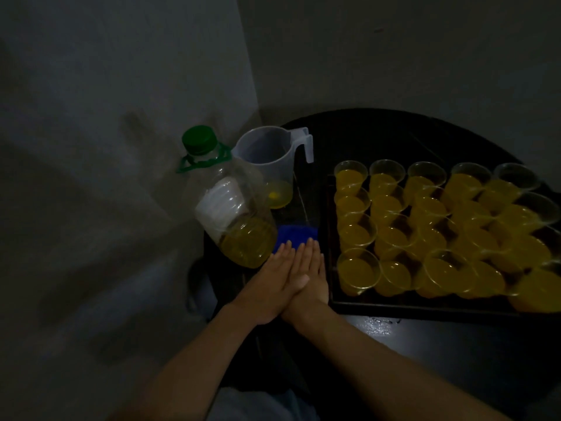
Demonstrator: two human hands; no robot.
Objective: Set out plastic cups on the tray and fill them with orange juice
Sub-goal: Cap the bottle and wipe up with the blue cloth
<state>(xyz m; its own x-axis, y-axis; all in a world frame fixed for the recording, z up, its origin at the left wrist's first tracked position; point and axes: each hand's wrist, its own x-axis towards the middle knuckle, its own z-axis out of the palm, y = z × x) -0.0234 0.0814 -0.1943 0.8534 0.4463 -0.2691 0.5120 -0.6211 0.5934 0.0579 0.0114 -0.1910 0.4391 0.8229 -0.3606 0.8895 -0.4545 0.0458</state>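
A dark tray (394, 306) on the right holds several clear plastic cups (358, 271) in rows, all with orange juice in them. Left of the tray stands a large clear bottle (239, 214) with a green cap, with juice only in its bottom part. Behind it is a clear measuring jug (267, 159) with a little juice at the bottom. My left hand (270, 281) and my right hand (315, 275) lie flat side by side between bottle and tray, the left partly over the right. Their straight fingertips touch a blue cloth (296, 233). Neither hand holds anything.
Everything stands on a round dark table (425, 344), wet with small drops near the tray's front edge. A grey wall corner rises close behind the bottle and jug. The room is dim.
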